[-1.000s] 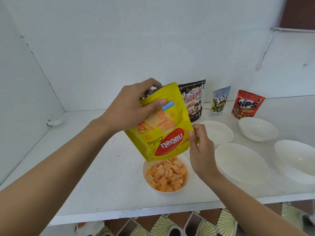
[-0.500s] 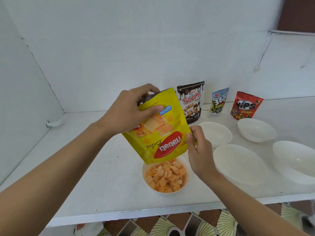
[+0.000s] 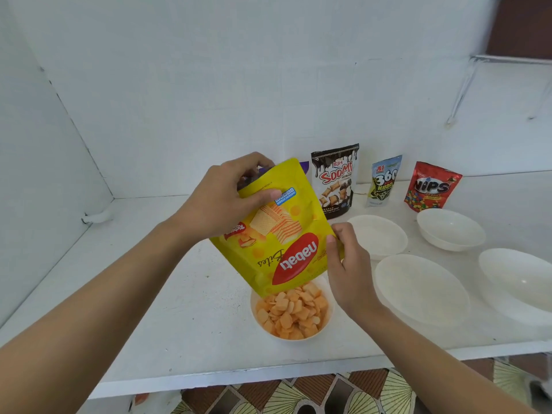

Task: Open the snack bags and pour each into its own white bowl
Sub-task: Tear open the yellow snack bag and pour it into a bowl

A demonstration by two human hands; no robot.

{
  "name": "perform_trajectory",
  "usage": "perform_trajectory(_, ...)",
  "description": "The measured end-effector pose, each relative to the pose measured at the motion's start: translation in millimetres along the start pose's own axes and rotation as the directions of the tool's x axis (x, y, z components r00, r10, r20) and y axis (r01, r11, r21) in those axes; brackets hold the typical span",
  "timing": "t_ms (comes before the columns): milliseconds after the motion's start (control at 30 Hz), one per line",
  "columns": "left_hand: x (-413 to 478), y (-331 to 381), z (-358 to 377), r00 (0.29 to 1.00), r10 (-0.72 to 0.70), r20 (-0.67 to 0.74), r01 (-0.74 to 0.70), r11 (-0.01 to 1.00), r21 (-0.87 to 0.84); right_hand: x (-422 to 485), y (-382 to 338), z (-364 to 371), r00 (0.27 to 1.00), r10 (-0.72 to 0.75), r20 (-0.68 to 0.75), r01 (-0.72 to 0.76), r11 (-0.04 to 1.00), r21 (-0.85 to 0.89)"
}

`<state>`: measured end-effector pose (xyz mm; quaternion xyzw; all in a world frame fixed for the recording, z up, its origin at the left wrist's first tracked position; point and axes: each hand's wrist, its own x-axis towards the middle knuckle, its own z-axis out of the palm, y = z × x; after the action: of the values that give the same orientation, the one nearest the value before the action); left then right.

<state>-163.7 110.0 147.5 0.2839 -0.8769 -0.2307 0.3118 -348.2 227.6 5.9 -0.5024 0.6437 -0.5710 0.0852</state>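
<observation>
Yellow snack bag point(image 3: 277, 234) hung inverted over the filled white bowl point(image 3: 326, 325). Left hand point(image 3: 221, 201) pinched its upturned base, right hand point(image 3: 343, 261) its side edge below. Pouch judged light, pliable, slippery; seams give firmest hold.

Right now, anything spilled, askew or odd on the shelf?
Nothing stands out. The yellow bag is upside down on purpose over the bowl; its orange snacks sit inside the rim, none on the shelf.

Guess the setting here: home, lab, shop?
Probably a home, maybe a kitchen shelf or counter: a plain white ledge against painted walls, retail snack bags like the Soomi bag, and patterned floor tiles below.
</observation>
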Motion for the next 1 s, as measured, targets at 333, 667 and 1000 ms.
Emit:
perform_trajectory(333, -6.9, -8.3, 8.4, 0.999, -0.016, 0.038, 0.017, 0.999, -0.035, -7.1, 3.1, 5.1, 1.000, 0.026, -0.012, -0.025, 1.000, 0.018)
perform_trajectory(667, -14.8, -17.1, 14.7, 0.999, 0.009, -0.037, -0.014, 0.988, -0.152, -10.1, 8.0, 10.6, 1.000, 0.029, 0.008, -0.029, 1.000, -0.001)
perform_trajectory(1000, -24.0, -52.1, -3.2, 0.974, -0.186, 0.127, 0.208, 0.959, -0.192, 13.7, 6.3, 10.3, 0.999, -0.044, -0.017, 0.040, 0.984, -0.174)
